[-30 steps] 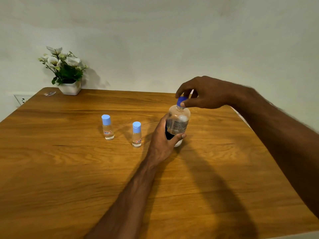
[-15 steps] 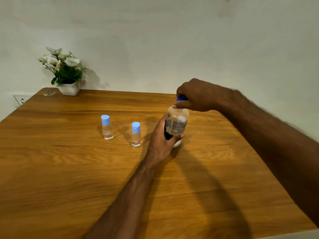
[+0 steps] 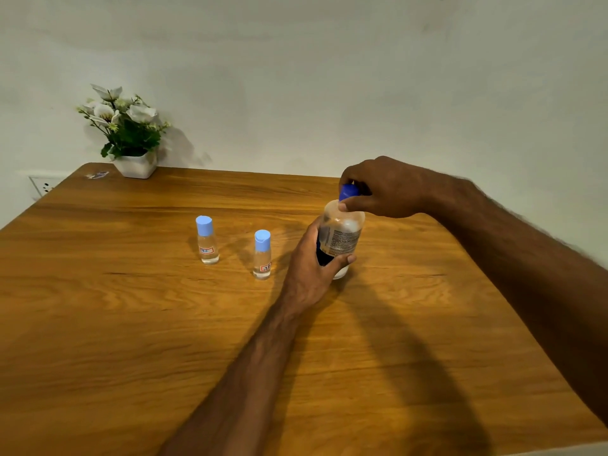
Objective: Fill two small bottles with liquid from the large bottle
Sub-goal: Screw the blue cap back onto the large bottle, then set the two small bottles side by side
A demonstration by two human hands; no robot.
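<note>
The large bottle [image 3: 342, 236] stands upright on the wooden desk [image 3: 131, 324], clear, with a printed label on its side. The left hand [image 3: 312, 261] wraps its lower half from the left, thumb across the front: a closed grip round the bottle body. The right hand [image 3: 383, 189] comes over the top, thumb and fingers pinching the dark blue cap [image 3: 348, 191], which sits on the bottle's neck.

Left of the large bottle stand the two small bottles, both upright with light blue caps on. The nearer small bottle [image 3: 262, 255] is just beside the left hand; the farther small bottle [image 3: 206, 240] is further left, apart from it.

Far left of the large bottle, at the desk's back corner, sits a white pot of flowers [image 3: 126, 133], with a wall socket [image 3: 44, 185] beyond the edge.
</note>
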